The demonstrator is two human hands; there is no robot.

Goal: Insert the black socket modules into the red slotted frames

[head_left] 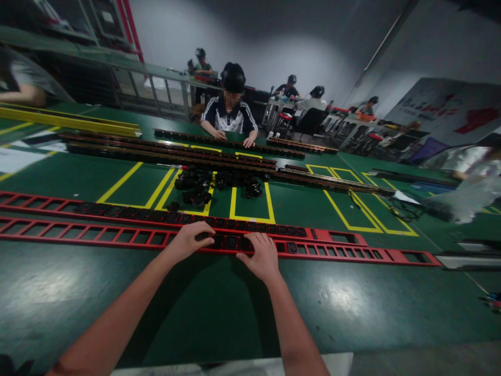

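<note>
The nearer red slotted rail (344,253) lies across the green table in front of me, with black power sockets (231,242) set in some of its openings. My left hand (190,241) is on this rail, thumb and fingers closing around a black socket piece just left of the middle. On the other side of that socket, my right hand (261,255) has its fingertips on another black socket, its thumb at the rail's near edge. Fingers partly hide both pieces. Behind lies a second red rail (319,234), filled with a row of black sockets along its middle.
Loose black sockets (195,188) lie in a pile beyond the rails. Long dark strips (176,151) cross the table farther back, near a yellow rail (70,120). A co-worker (230,112) sits opposite, hands on a strip. Clear plastic (465,198) lies at right.
</note>
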